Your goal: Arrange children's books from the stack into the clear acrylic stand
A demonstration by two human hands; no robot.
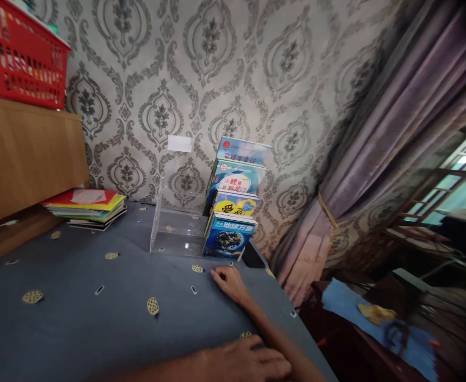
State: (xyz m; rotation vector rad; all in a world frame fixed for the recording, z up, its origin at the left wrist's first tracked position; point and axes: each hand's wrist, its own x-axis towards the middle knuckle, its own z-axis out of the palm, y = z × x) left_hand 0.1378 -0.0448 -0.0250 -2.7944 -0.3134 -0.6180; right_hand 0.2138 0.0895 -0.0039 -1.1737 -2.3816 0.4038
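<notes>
My right hand (230, 282) rests on the cloth just in front of the book stand, fingers curled in loosely, and nothing shows in it. At the bottom edge my left hand (252, 361) reaches across to my right forearm, its fingers loosely stretched and slightly blurred; it holds nothing I can see. A clear acrylic stepped stand (177, 244) stands against the wall side. Its right half carries several picture books in tiers, with a blue book showing a globe (228, 239) in front and a light blue book (244, 151) highest at the back. The left half shows bare tiers.
A stack of books and folders (93, 204) lies back left beside a wooden cabinet (29, 154), which bears a red basket (26, 58). Behind the stand's right side lies a dark flat object (253, 255). A purple curtain (360, 143) hangs beyond the table's right edge.
</notes>
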